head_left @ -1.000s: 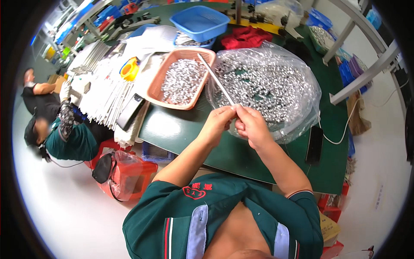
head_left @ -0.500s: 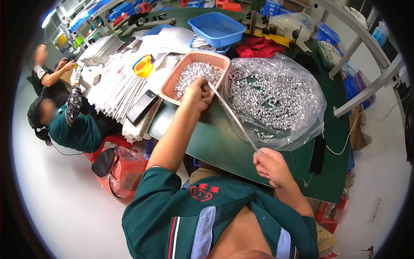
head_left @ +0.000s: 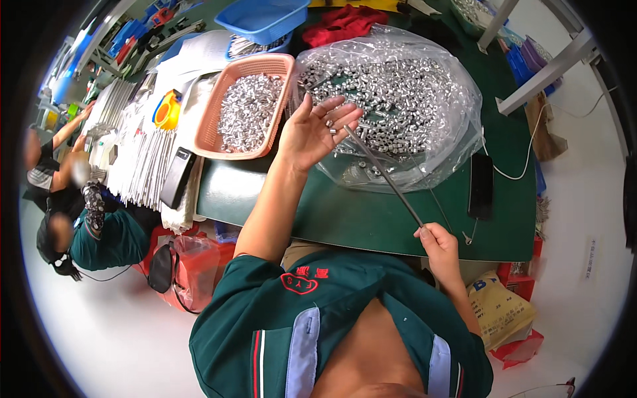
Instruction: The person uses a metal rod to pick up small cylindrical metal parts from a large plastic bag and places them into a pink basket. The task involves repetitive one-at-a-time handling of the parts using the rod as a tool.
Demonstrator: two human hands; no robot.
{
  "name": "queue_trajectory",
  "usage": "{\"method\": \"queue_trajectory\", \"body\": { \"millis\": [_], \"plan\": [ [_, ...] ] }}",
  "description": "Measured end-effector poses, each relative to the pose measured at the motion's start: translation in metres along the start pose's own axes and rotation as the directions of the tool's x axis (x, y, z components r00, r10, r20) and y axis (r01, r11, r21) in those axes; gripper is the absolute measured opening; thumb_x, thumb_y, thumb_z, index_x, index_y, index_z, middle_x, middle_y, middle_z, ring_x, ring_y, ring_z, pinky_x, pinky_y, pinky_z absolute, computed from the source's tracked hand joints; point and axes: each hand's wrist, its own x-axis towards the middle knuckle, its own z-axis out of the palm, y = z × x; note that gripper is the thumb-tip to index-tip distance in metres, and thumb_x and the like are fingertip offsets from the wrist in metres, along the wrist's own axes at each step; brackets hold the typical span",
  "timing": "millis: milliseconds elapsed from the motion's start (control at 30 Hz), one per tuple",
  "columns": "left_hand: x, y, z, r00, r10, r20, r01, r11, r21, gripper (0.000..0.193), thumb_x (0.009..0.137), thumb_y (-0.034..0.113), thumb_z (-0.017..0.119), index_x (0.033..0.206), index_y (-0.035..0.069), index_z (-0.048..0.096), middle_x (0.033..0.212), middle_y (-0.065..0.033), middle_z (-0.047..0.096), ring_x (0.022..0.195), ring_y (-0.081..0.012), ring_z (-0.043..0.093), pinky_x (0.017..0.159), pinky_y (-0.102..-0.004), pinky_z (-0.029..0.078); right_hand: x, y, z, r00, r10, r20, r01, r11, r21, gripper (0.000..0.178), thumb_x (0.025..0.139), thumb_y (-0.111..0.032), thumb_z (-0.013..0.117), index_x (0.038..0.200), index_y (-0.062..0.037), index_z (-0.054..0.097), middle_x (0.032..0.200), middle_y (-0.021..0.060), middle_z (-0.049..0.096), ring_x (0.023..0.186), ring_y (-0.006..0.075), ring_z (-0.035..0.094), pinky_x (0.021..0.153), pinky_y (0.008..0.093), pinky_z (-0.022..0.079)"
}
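Observation:
My left hand [head_left: 310, 136] is turned palm up over the table, its fingers stretched and spread. One or two small silver metal pieces [head_left: 332, 127] rest on its fingers. My right hand [head_left: 438, 242], closed, grips the lower end of a thin grey metal rod [head_left: 385, 174]. The rod slants up to the left, and its far tip is beside my left fingertips. Behind my left hand lies a clear plastic bag [head_left: 458, 166] spread with many small silver pieces [head_left: 424, 99]. To its left stands a pink plastic basket [head_left: 211, 129] holding similar shiny pieces [head_left: 249, 109].
Blue trays [head_left: 262, 20] and a red cloth [head_left: 345, 25] sit farther back. A black phone [head_left: 481, 186] lies right on the green table [head_left: 265, 199]. Bundled rods [head_left: 142, 159], a dark phone [head_left: 178, 176] and yellow tape [head_left: 167, 111] are left, near two people.
My left hand has come away from the pink basket to the right and opened palm up by the rod's tip. My right hand still holds the rod. The view has shifted.

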Motion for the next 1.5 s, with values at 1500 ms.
{"method": "queue_trajectory", "body": {
  "millis": [1500],
  "plan": [
    [0.027, -0.054, -0.024, 0.997, -0.078, -0.015, 0.073, 0.974, -0.212, 0.053, 0.095, 0.045, 0.047, 0.113, -0.004, 0.055, 0.1, -0.0165, 0.061, 0.095, -0.0288, 0.056, 0.09, -0.0408, 0.046, 0.028, 0.003, 0.006, 0.948, 0.298, 0.112, -0.31, 0.945, 0.107, 0.023, 0.094, -0.019, 0.056, 0.078, -0.0025, 0.06, 0.061, -0.0054, 0.043, 0.057, 0.003, 0.036, 0.051, 0.0206, 0.029]
  ]
}}
